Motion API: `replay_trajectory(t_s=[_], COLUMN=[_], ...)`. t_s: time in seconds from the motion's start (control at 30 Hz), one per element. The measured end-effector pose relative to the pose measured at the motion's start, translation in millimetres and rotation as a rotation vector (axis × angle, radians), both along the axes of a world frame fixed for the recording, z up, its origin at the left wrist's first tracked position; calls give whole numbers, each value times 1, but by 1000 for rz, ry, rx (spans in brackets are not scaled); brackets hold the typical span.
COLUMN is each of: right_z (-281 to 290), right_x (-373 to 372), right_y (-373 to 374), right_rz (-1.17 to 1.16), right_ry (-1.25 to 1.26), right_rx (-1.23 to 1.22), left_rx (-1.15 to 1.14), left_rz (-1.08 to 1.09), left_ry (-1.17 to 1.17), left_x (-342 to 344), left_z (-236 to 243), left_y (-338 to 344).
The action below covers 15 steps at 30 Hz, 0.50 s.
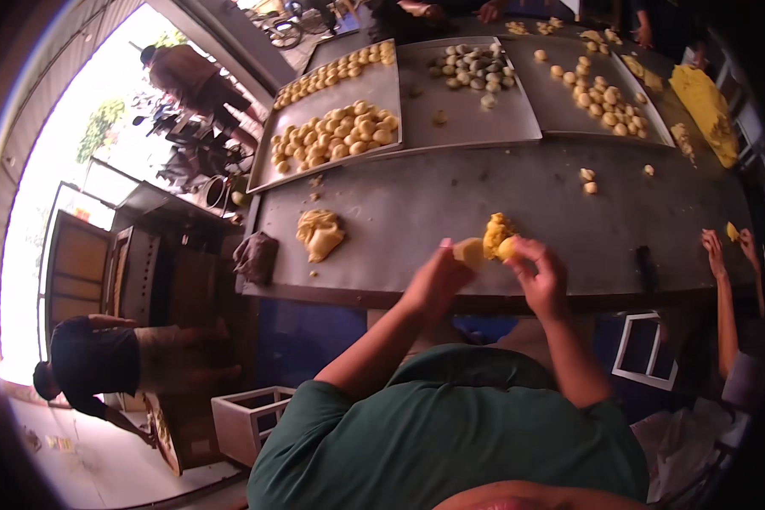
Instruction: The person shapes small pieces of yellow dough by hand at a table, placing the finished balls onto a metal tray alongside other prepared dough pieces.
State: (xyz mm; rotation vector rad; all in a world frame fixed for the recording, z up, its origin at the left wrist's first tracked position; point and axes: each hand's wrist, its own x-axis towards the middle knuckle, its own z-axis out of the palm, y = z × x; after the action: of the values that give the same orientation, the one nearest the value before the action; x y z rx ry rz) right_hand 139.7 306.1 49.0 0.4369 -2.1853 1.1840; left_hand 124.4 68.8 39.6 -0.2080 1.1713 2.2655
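A flattened pale dough disc [467, 253] is held in the fingers of my left hand [440, 276], above the near part of the metal table [399, 204]. My right hand [534, 274] pinches a small yellow lump of filling [507, 248] just right of the disc, beside a crumbly yellow heap [497, 228]. A larger lump of pale dough [319, 231] lies to the left, with a dark crumpled cloth [255, 257] at the table's left edge.
Across the table stand trays [533, 119] of dough balls. A yellow mass [701, 110] lies far right. Co-workers' hands work at right [712, 245] and far side [489, 13]. Two people [93, 357] [191, 81] are left, and a white frame stool [246, 408] stands low left.
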Motion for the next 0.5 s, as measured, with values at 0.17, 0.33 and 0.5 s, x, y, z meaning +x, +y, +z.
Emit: replay_trajectory(t_s=[0.17,0.33,0.5], right_z=[-1,35,53], right_x=[-5,15,21], right_y=[-15,-35,-39], right_rz=[124,298,153], right_ry=[-21,28,182], right_rx=[32,71,478], left_rx=[-142,-1040,-967], left_rz=[-63,-430,-478], left_ry=[185,840,913], left_x=[12,-9,-9], left_z=[51,37,31], left_y=[25,-1,-11])
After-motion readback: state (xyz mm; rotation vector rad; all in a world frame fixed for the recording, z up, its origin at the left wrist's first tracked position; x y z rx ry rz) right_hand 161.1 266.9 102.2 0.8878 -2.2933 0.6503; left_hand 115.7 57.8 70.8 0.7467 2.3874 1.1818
